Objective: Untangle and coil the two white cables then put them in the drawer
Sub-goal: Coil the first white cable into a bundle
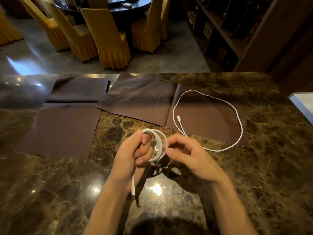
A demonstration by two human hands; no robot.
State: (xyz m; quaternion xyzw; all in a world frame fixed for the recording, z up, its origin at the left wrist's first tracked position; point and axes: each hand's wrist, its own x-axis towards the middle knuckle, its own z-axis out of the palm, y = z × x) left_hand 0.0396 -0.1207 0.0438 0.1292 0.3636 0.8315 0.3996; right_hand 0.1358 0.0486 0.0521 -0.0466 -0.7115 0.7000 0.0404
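Observation:
A white cable (159, 146) is wound into a small coil above the marble table. My left hand (130, 160) grips the coil's left side, fingers through the loops, and one plug end (133, 187) hangs down below that hand. My right hand (188, 155) pinches the coil's right edge with thumb and fingers. The second white cable (237, 116) lies loose in one wide loop on a brown mat to the right, its plug (178, 118) pointing inward; one end runs toward my right hand. No drawer is in view.
Brown mats (64, 129) (138, 97) lie across the dark marble table (271, 167). A white object's edge (303, 106) shows at the far right. Beyond the table stand yellow-covered chairs (108, 39), a round dark table and wooden shelves (237, 31).

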